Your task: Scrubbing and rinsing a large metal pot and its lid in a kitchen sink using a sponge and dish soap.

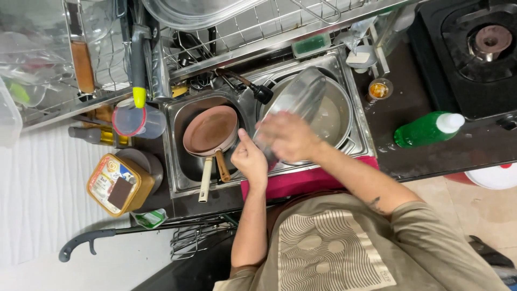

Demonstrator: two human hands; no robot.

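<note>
Two hands work over the right basin of a steel double sink [362,141]. Left hand [251,159]: fingers curled into a near fist, thumb up, closed on the lower edge of a clear glass bowl [297,97] at its near rim. Right hand [288,136]: motion-blurred, fingers spread flat against the bowl's surface; whether they grip it cannot be told. The bowl is tilted, its mouth turned up and away from the person, held above a large steel basin [339,116] that sits in the right compartment. Left compartment holds a brown frying pan [211,130] with a wooden handle pointing toward the person, stacked over a second pan with a pale handle [205,179]. A black-handled utensil [253,87] lies across the divider between compartments. A red cloth [301,183] hangs over the sink's front edge, just below the hands. On the dark table right of the sink: a green dish-soap bottle [425,129] lying on its side, a small glass jar [379,89] and a gas burner [491,39]. Left of the sink: a yellow tub [116,183] and a clear measuring jug [134,119]. A wire dish rack [258,24] runs along the back.
</note>
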